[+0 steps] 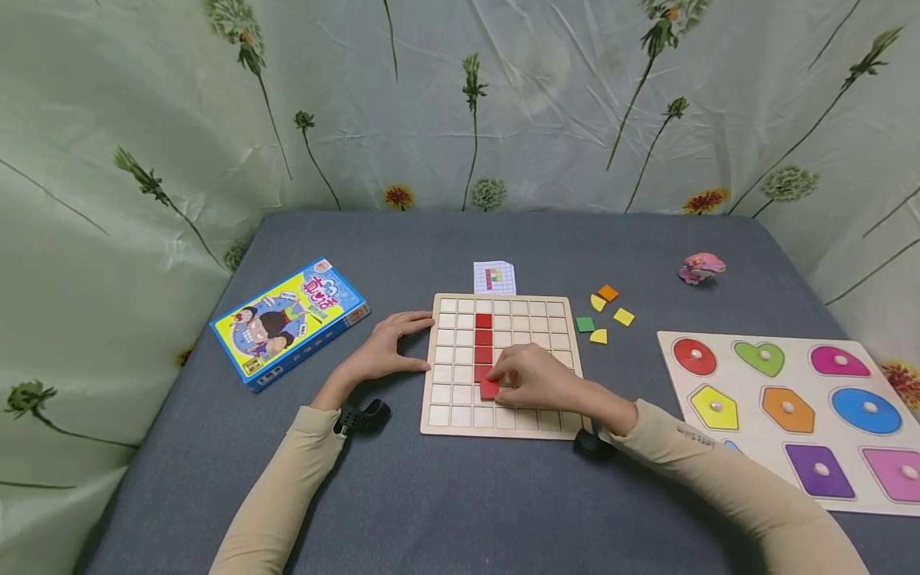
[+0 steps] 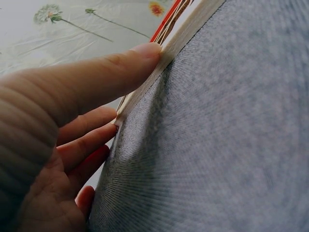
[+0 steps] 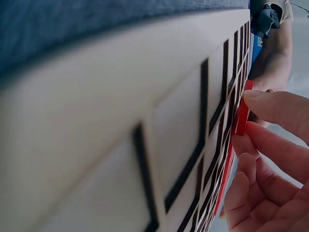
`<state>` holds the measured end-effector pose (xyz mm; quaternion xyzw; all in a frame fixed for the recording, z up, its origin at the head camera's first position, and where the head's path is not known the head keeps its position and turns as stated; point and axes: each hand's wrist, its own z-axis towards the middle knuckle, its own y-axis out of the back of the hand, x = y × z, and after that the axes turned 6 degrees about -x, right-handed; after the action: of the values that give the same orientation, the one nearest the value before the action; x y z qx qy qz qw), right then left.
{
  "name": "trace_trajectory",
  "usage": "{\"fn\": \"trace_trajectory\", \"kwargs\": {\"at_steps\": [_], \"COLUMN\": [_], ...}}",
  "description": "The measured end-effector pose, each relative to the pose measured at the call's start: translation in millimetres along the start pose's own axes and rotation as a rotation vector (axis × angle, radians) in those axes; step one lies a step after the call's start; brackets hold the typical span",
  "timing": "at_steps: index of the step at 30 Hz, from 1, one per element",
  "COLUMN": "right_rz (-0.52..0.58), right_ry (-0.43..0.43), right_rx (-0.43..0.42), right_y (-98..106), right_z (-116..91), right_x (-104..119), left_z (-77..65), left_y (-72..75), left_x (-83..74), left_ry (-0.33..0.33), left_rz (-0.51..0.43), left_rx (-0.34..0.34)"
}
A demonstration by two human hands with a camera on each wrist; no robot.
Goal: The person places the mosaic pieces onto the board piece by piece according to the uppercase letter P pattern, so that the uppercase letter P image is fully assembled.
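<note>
A wooden grid board (image 1: 447, 428) lies on the table, with a column of red square tiles (image 1: 483, 355) in its left half. My right hand (image 1: 535, 375) pinches a red square tile (image 1: 489, 390) between thumb and fingers, just below that column. In the right wrist view this held tile (image 3: 242, 118) is tilted against the board's surface. My left hand (image 1: 384, 349) rests at the board's left edge, its thumb and fingertips touching the rim. The left wrist view shows the thumb (image 2: 116, 70) extended along the wooden edge.
A small pattern card (image 1: 494, 277) sits behind the board. Right of it lie loose tiles, including a green square (image 1: 585, 324) and an orange one (image 1: 608, 293). A blue-yellow box (image 1: 287, 323) is at left, a shape puzzle (image 1: 751, 399) at right, a pink toy (image 1: 700, 267) farther back.
</note>
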<state>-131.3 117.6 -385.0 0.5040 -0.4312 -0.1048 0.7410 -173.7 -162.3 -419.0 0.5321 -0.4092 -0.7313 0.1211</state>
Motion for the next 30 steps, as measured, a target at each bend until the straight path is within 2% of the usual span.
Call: {"fn": "trace_trajectory", "kwargs": {"at_steps": [7, 30], "right_rz": [-0.043, -0.046], "right_ry": [0.045, 0.042], "right_rx": [-0.010, -0.033], "right_y": [-4, -13], "right_z": [0, 1], "right_x": [1, 4], "left_z": [0.4, 0.1], "left_y": [0.0, -0.2], "left_x": [0.9, 1.3], "left_ry": [-0.008, -0.012], "left_rz": [0.003, -0.007], "left_rx": [-0.002, -0.010]}}
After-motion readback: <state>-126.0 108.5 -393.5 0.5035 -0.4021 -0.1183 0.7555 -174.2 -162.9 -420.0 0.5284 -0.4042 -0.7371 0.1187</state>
